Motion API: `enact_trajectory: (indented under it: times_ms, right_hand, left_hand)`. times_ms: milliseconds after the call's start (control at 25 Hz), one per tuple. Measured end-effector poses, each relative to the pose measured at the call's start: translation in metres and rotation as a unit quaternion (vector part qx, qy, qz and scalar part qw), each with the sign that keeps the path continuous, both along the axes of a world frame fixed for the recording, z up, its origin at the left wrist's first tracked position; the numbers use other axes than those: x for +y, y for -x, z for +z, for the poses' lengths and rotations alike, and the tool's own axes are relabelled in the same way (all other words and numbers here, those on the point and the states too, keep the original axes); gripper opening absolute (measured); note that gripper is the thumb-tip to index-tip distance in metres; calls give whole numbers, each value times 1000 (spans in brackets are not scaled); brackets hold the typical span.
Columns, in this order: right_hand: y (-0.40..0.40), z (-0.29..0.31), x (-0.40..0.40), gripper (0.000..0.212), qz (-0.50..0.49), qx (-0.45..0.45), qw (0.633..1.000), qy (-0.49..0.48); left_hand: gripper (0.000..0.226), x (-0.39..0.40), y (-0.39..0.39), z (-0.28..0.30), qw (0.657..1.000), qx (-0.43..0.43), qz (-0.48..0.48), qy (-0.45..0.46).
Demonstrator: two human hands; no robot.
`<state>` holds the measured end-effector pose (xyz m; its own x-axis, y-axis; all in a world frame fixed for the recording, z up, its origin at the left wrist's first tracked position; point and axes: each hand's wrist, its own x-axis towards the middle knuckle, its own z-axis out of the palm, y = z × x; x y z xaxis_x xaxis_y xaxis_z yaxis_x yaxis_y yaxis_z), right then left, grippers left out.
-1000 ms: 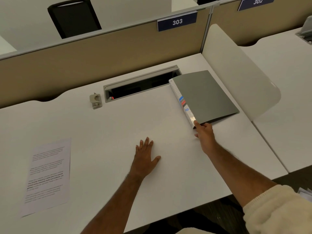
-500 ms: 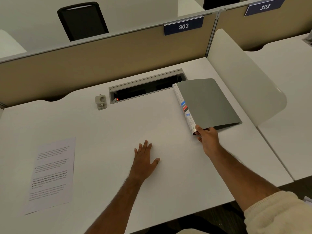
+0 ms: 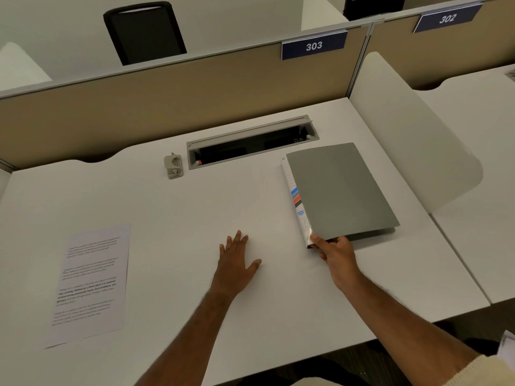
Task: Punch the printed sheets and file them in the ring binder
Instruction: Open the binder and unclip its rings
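Right hand point(image 3: 335, 253) pinches ring binder point(image 3: 340, 190) near corner; left hand point(image 3: 235, 264) flat, released, on desk point(image 3: 195, 218).

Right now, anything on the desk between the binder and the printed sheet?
Only the left hand, lying flat on the desk roughly midway. The ring binder sits at right, its near corner gripped by the right hand; the printed sheet lies far left. The hole punch sits further back, off that line.

We count: one ring binder point(image 3: 340, 190), one printed sheet point(image 3: 90, 282), one hole punch point(image 3: 173, 166), two hands, two desk number signs.
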<state>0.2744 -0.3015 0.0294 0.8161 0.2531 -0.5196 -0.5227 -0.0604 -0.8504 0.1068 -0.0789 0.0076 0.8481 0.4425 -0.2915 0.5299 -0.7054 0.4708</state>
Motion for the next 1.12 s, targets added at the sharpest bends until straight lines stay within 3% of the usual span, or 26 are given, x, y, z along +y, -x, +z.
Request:
enact_trajectory:
  times_ms: [360,520,640,760,880,1080,1120]
  right_hand:
    - [63,11,18,16,117,-59,990,49]
    - [81,13,31,22,174,-87,979,63]
    - [86,10,39,22,220,-127,959,128]
    - [89,8,45,23,287,-210,911,207]
    - [92,10,55,45,341,-328,826,307]
    - [97,4,69,26,369,-434,741,355]
    - [98,3,70,24,396,-452,708,370]
  left_hand:
    - [76,17,15,-1,1000,-4,24,11]
    - [61,20,18,5,997,-33,56,41]
    - [58,22,19,12,995,-36,73,63]
    - [53,27,25,14,992,-52,76,83]
    - [50,32,35,13,990,-61,74,106]
    - [53,39,53,15,982,-45,104,149]
    - [51,41,56,19,979,-51,116,161]
